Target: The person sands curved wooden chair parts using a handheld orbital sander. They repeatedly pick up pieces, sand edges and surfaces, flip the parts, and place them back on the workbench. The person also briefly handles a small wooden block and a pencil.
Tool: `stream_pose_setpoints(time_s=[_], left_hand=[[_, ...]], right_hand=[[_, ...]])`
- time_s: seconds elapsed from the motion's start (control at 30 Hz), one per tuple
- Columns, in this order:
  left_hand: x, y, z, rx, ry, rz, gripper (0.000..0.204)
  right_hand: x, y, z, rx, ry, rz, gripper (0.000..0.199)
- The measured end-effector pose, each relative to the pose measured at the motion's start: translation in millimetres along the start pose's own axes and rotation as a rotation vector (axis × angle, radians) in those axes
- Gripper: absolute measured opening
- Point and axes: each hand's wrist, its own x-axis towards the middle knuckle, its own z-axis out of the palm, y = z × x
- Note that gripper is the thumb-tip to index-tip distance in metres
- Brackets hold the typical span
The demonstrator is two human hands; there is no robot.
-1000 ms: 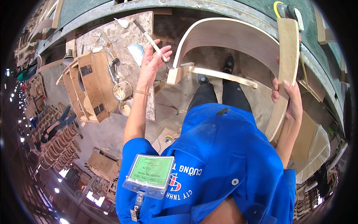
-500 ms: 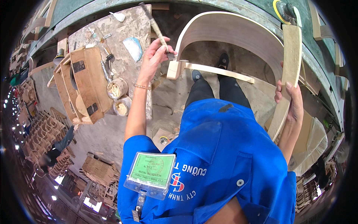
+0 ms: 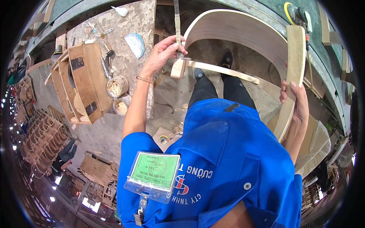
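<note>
At bent-wood frame [image 3: 235, 23], left fingers [image 3: 173, 47] pinch slim tool [image 3: 177, 28]; right fingers [image 3: 295, 89] grip curved wooden bar [image 3: 295, 53].

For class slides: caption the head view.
Right hand grips a wooden frame; left hand holds a slim tool at its corner.

Left grip [image 3: 165, 53] pinches long-handled tool [image 3: 177, 26], lower end at corner of curved wooden frame [image 3: 235, 19]. Right grip [image 3: 298, 100] clasps pale wood piece [image 3: 295, 57] on frame's right side. Bench [image 3: 142, 21] carries tub [image 3: 126, 82], blue-edged half-disc [image 3: 134, 45]; wooden rack [image 3: 89, 78] beside tub. Yellow-rimmed sander [image 3: 297, 14] near piece's top.
</note>
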Motion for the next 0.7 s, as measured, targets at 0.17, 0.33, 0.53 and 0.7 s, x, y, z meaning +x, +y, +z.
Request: stream_pose_setpoints(time_s=[0.17, 0.33, 0.53, 0.7], left_hand=[[3, -2, -5, 0.018, -0.029, -0.012, 0.030], [3, -2, -4, -0.023, -0.019, -0.006, 0.029], [4, -1, -5, -0.023, -0.024, -0.016, 0.029], [1, -2, -5, -0.009, -0.016, -0.009, 0.029]], right_hand=[[4, 3, 1, -0.011, -0.012, 0.023, 0.046], [4, 4, 6, -0.023, -0.002, 0.037, 0.048], [6, 5, 9, -0.048, 0.004, 0.043, 0.050], [11, 6, 14, -0.241, -0.049, -0.026, 0.068]])
